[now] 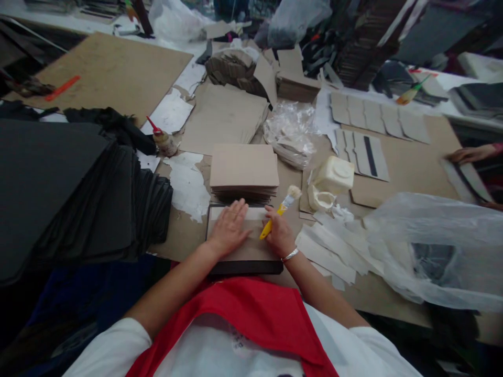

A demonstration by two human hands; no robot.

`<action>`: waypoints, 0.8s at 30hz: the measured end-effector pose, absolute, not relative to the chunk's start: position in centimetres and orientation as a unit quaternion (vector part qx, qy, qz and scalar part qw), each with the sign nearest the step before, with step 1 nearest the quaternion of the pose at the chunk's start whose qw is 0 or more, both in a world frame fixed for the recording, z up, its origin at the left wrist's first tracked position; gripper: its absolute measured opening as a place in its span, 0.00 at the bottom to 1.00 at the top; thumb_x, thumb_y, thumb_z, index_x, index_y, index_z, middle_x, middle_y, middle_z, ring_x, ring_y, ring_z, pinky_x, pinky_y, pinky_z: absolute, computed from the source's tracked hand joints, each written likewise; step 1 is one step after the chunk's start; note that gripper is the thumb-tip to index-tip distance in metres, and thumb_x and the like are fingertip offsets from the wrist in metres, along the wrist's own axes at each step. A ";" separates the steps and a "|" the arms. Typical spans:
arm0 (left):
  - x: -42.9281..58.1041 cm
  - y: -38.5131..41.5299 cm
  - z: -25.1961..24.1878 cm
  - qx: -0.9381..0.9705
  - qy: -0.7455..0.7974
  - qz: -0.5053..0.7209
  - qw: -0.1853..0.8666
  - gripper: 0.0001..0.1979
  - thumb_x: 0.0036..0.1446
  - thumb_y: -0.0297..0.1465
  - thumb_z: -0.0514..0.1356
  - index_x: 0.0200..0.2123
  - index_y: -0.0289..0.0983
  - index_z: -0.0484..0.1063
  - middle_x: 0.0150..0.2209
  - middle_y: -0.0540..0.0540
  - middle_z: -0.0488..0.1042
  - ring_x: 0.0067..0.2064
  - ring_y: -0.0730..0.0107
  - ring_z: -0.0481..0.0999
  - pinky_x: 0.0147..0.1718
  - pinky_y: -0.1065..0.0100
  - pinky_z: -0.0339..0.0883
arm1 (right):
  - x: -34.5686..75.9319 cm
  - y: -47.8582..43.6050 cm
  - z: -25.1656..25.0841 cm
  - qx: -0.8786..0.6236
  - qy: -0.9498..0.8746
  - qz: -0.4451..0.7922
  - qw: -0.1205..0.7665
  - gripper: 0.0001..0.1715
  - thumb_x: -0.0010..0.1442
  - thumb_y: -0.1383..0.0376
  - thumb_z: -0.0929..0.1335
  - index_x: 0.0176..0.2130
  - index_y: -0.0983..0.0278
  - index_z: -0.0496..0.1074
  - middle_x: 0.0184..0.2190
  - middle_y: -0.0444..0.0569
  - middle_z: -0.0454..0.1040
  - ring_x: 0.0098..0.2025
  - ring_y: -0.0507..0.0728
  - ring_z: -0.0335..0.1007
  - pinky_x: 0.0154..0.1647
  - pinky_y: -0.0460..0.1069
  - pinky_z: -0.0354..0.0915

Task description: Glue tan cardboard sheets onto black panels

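Note:
My left hand (231, 226) lies flat, fingers stretched out, on a cardboard panel (251, 250) with a black border along its edges. In my right hand (280, 234) is a paintbrush (281, 212) with a yellow handle, its pale bristles pointing up and away from me. That hand rests at the panel's right edge, fingers wrapped about the handle. Just beyond the panel stands a stack of cardboard sheets (244, 166). To the right, a cut-open cream plastic container (332, 175) sits on the table.
Black sheets (70, 183) are piled high at the left. A glue bottle with a red nozzle (164, 139) stands near them. Paper strips (330, 248) and a clear plastic bag (444, 246) lie at the right. A co-worker's hand (473, 153) handles a panel at the far right.

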State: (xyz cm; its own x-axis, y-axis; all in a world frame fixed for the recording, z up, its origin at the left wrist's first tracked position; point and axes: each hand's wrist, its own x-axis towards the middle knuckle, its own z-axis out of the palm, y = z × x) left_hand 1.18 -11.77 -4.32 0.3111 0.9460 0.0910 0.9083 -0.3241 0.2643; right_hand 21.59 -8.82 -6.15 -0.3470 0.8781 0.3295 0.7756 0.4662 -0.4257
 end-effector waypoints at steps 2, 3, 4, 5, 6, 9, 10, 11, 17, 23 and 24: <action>2.4 -12.0 -5.0 0.833 0.538 0.047 0.120 0.33 0.60 0.46 0.47 0.63 0.33 0.51 0.65 0.39 0.50 0.66 0.59 0.47 0.62 0.55 0.40 | 20.5 -9.3 -6.6 -0.440 -0.860 0.111 0.233 0.14 0.54 0.72 0.61 0.42 0.64 0.65 0.53 0.57 0.68 0.54 0.59 0.64 0.53 0.56 0.62; 2.4 -12.1 -5.3 0.832 0.539 0.021 0.129 0.35 0.59 0.48 0.47 0.63 0.33 0.51 0.66 0.40 0.49 0.66 0.59 0.46 0.63 0.54 0.39 | 20.2 -9.5 -6.8 -0.426 -0.872 0.110 0.216 0.14 0.53 0.73 0.62 0.41 0.64 0.65 0.53 0.57 0.68 0.55 0.60 0.62 0.54 0.57 0.62; 2.0 -12.3 -5.5 0.823 0.553 0.003 0.131 0.37 0.58 0.49 0.46 0.63 0.32 0.50 0.66 0.40 0.48 0.66 0.59 0.45 0.63 0.53 0.39 | 20.2 -9.6 -6.9 -0.421 -0.878 0.106 0.203 0.14 0.53 0.74 0.62 0.40 0.65 0.66 0.53 0.58 0.68 0.56 0.61 0.62 0.55 0.58 0.61; 1.3 -12.6 -5.5 0.807 0.577 -0.009 0.127 0.38 0.58 0.51 0.46 0.63 0.31 0.50 0.66 0.39 0.47 0.67 0.58 0.44 0.63 0.53 0.38 | 20.4 -9.6 -6.9 -0.422 -0.880 0.101 0.194 0.14 0.52 0.75 0.61 0.40 0.65 0.66 0.53 0.58 0.69 0.57 0.62 0.61 0.55 0.58 0.61; 0.4 -13.1 -5.3 0.785 0.608 -0.018 0.121 0.40 0.57 0.52 0.47 0.63 0.29 0.50 0.66 0.38 0.46 0.67 0.57 0.45 0.63 0.53 0.39 | 20.8 -9.6 -6.9 -0.426 -0.879 0.097 0.191 0.15 0.52 0.76 0.61 0.40 0.66 0.66 0.53 0.59 0.69 0.57 0.62 0.61 0.55 0.59 0.61; -2.6 -15.2 -3.3 0.715 0.693 -0.019 0.094 0.40 0.56 0.52 0.49 0.61 0.27 0.54 0.64 0.33 0.52 0.65 0.52 0.50 0.62 0.50 0.43 | 22.4 -9.8 -6.4 -0.435 -0.871 0.088 0.211 0.18 0.50 0.76 0.60 0.42 0.66 0.67 0.52 0.59 0.70 0.56 0.63 0.64 0.52 0.59 0.64; -3.5 -16.1 -2.1 0.708 0.702 0.003 0.080 0.39 0.56 0.51 0.50 0.60 0.27 0.57 0.62 0.32 0.55 0.64 0.51 0.53 0.61 0.50 0.46 | 22.8 -9.8 -6.2 -0.437 -0.866 0.085 0.226 0.19 0.50 0.74 0.61 0.43 0.64 0.67 0.50 0.58 0.71 0.53 0.63 0.67 0.49 0.59 0.66; -4.5 -17.2 -0.7 0.714 0.696 0.037 0.063 0.36 0.56 0.50 0.50 0.58 0.28 0.60 0.60 0.32 0.60 0.62 0.52 0.57 0.60 0.51 0.50 | 23.1 -9.9 -6.0 -0.443 -0.857 0.083 0.251 0.20 0.51 0.72 0.61 0.45 0.63 0.67 0.48 0.58 0.72 0.49 0.64 0.70 0.45 0.59 0.68; -11.8 -23.1 10.5 0.672 0.665 0.273 -0.177 0.13 0.60 0.36 0.53 0.45 0.39 0.69 0.45 0.42 0.75 0.51 0.65 0.71 0.53 0.60 0.62 | 21.3 -10.6 -3.2 -0.439 -0.814 0.135 0.356 0.22 0.55 0.56 0.64 0.51 0.53 0.64 0.44 0.55 0.75 0.35 0.64 0.75 0.32 0.59 0.69; -20.4 -24.5 14.3 0.565 0.798 0.139 -0.156 0.25 0.52 0.43 0.59 0.49 0.33 0.68 0.50 0.36 0.70 0.52 0.54 0.68 0.53 0.56 0.61 | 17.9 -12.6 0.4 -0.381 -0.816 0.167 0.401 0.15 0.57 0.57 0.64 0.45 0.54 0.63 0.46 0.52 0.74 0.34 0.60 0.75 0.29 0.55 0.71; -20.9 -24.6 14.3 0.571 0.799 0.127 -0.141 0.23 0.53 0.42 0.59 0.47 0.33 0.69 0.48 0.37 0.71 0.50 0.56 0.70 0.52 0.58 0.62 | 17.6 -12.9 0.6 -0.375 -0.817 0.170 0.405 0.14 0.57 0.57 0.64 0.45 0.55 0.63 0.46 0.51 0.74 0.34 0.59 0.76 0.30 0.54 0.71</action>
State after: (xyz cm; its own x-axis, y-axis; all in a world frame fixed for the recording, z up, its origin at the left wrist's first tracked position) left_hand -20.92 -24.61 14.26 -0.3085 0.8762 0.3704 0.9479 0.3159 0.0422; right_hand 17.63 -12.87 0.62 -0.3915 0.7495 0.5338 0.4740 0.6615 -0.5812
